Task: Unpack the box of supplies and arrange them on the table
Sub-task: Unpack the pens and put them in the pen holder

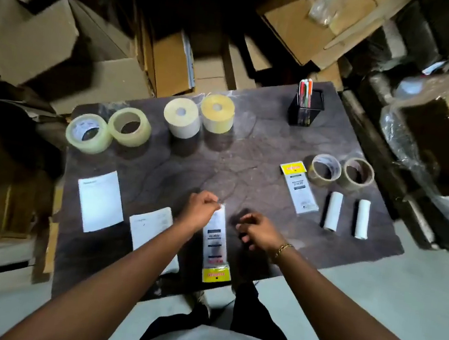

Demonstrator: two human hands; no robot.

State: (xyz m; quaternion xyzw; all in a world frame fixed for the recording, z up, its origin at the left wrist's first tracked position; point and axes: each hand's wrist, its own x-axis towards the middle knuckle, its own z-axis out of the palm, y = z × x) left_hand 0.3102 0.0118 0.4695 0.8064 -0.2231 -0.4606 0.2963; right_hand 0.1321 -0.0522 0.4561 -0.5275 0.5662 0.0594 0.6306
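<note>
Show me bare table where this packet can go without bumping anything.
Widest bare patch: the middle of the table, bordered by the label rolls, the far packet and the left hand pinching the near packet. A second gap lies between the label rolls and the pen holder. Crowded: the right side, around the brown tape rolls and small white rolls.

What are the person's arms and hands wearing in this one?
No sleeves or gloves show on either arm. The right hand has a gold chain bracelet at its wrist. The left hand has no watch or band; rings, if any, cannot be made out.
</note>
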